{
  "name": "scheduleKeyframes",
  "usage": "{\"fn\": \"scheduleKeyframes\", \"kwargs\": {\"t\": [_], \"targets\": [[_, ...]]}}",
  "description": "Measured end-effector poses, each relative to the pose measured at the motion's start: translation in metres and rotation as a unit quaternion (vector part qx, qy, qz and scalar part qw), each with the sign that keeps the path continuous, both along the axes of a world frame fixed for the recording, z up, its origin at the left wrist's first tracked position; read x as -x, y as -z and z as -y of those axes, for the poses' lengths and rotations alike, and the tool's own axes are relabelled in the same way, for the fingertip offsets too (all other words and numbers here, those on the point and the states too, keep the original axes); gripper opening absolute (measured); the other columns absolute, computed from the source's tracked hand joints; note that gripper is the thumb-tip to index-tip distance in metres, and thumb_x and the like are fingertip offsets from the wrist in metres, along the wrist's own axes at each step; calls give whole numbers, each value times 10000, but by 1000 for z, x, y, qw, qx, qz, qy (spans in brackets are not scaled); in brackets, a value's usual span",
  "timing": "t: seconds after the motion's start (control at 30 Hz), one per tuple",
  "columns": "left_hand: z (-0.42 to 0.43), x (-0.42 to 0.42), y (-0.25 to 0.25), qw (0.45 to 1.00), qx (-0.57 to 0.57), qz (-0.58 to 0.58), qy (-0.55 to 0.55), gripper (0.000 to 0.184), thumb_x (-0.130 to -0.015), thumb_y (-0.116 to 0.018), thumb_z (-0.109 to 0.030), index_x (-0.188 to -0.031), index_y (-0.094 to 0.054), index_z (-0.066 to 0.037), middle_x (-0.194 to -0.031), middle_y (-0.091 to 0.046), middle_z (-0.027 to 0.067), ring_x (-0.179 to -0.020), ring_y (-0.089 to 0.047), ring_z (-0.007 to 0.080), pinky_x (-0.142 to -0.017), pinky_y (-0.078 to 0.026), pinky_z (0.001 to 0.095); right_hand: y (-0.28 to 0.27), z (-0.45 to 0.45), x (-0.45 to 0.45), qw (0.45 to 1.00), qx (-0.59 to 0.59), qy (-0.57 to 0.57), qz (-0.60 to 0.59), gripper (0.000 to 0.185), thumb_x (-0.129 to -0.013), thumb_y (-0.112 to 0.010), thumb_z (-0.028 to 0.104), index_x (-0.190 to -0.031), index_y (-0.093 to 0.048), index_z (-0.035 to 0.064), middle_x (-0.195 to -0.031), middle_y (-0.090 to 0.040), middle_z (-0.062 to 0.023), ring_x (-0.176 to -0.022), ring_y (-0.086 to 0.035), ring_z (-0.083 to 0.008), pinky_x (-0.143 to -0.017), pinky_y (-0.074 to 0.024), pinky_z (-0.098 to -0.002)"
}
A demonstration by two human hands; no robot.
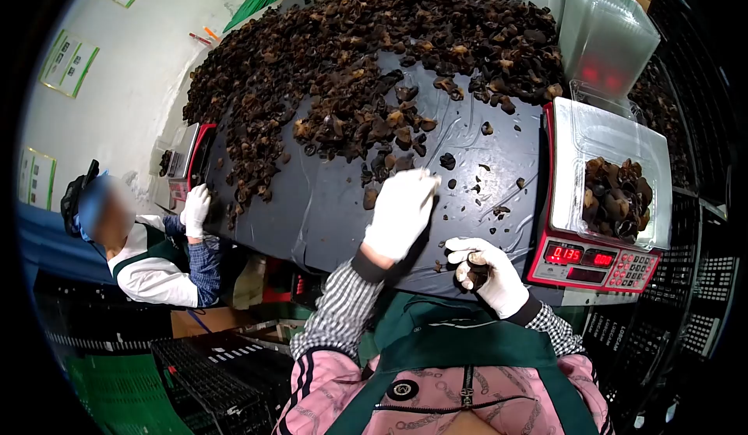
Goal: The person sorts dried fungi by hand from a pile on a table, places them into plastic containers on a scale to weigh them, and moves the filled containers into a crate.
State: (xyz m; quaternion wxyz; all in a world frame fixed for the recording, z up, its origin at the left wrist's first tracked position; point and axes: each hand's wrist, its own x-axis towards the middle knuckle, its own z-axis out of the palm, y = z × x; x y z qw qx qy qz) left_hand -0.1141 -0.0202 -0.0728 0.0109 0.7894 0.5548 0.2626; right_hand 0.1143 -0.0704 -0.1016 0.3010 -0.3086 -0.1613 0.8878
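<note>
My left hand [401, 213], in a white glove, reaches over the dark table at the near edge of a big heap of wood ear mushrooms [374, 116]. Its fingers are stretched out, and no piece shows in them; the palm side is hidden. Closer to my body, my right hand [491, 271], also gloved, curls around a few dark wood ear mushroom pieces [477, 270]. To the right of it stands a red-framed scale [588, 267] reading 0.135. On the scale's plate, a clear plastic box [658, 193] holds wood ear mushrooms [615, 197].
Stacked clear plastic boxes [604, 38] stand behind the scale. Small scraps [500, 211] lie scattered over the dark table sheet [327, 217]. At left, a person [156, 256] with gloved hands is beside a second scale [187, 158]. Black crates [218, 376] are below left.
</note>
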Motion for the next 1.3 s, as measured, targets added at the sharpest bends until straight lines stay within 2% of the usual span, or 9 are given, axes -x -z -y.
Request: {"fn": "scheduleKeyframes", "kwargs": {"t": [0.27, 0.47, 0.77, 0.87, 0.97, 1.03, 1.07, 1.13, 1.3], "targets": [[-61, -31, 52, 998, -62, -26, -4, 244, -822, -686, -35, -1062, -707, -76, -905, -613, 118, -865, -600, 306, -756, -513, 395, -6, 1, -14, 999, -2, 48, -17, 496, -906, -459, 91, -1378, -573, -9, -1119, -694, -133, -796, -650, -175, -656, -510, -261], [-83, 6, 51, 975, -63, -157, -146, 399, -862, -613, -66, -1258, -652, -59, -1081, -633, 143, -934, -598, 305, -774, -528, 393, 10, 0, -9, 1000, -6, 9, -14, 470, -916, -476, 93, -1360, -585, -14, -1094, -700, -117, -803, -650, -177, -655, -504, -260], [-8, -54, -2, 995, 36, 71, 61, 338, -816, -585, 58, -1133, -652, -37, -1076, -650, 144, -1046, -607, 341, -910, -515, 413, 2, -3, -8, 994, 33, 81, -72, 649, -903, -501, 163, -1540, -414, 74, -1302, -638, -147, -898, -689, -234, -700, -539, -312], [24, -67, -28, 963, 187, 89, 171, 376, -849, -656, -44, -1225, -645, -37, -1110, -653, 144, -1070, -617, 340, -959, -511, 413, 3, -4, -7, 984, 31, 124, -125, 680, -912, -493, 191, -1578, -371, 131, -1382, -592, -78, -1053, -673, -228, -744, -556, -372], [13, -48, -36, 951, 151, 140, 231, 478, -866, -750, -184, -1300, -631, -21, -1166, -666, 158, -1077, -629, 320, -923, -526, 413, 2, -7, -11, 980, 77, 140, -115, 563, -939, -529, 225, -1484, -487, 94, -1272, -657, -58, -971, -680, -205, -674, -508, -329], [-26, -15, -13, 982, -64, -30, 173, 366, -871, -721, -124, -1224, -666, -43, -1136, -689, 137, -1054, -633, 307, -927, -520, 402, 11, -6, -14, 988, 40, 109, -99, 467, -967, -553, 251, -1396, -564, 67, -1152, -698, -52, -914, -688, -206, -631, -468, -294], [-43, -10, -15, 998, -16, 33, 43, 321, -855, -685, -72, -1176, -675, -58, -1132, -685, 118, -1044, -626, 309, -920, -513, 398, 13, -4, -16, 991, 33, 102, -85, 405, -981, -575, 266, -1330, -622, 66, -1068, -711, -50, -871, -682, -194, -597, -445, -274], [-74, 18, 9, 984, -53, -127, -110, 360, -820, -633, -9, -1171, -674, -74, -1081, -683, 119, -1001, -609, 320, -865, -512, 419, 11, -2, -18, 993, 38, 86, -76, 309, -983, -597, 279, -1178, -683, 55, -967, -697, -39, -806, -656, -171, -566, -414, -254], [-100, 46, 39, 979, -51, -151, -128, 362, -788, -629, 21, -1123, -698, -100, -914, -637, 96, -899, -618, 306, -783, -530, 390, 7, -2, -21, 996, 46, 49, -63, 294, -1005, -566, 298, -1084, -694, 45, -892, -658, -20, -777, -626, -155, -556, -393, -243]]}}
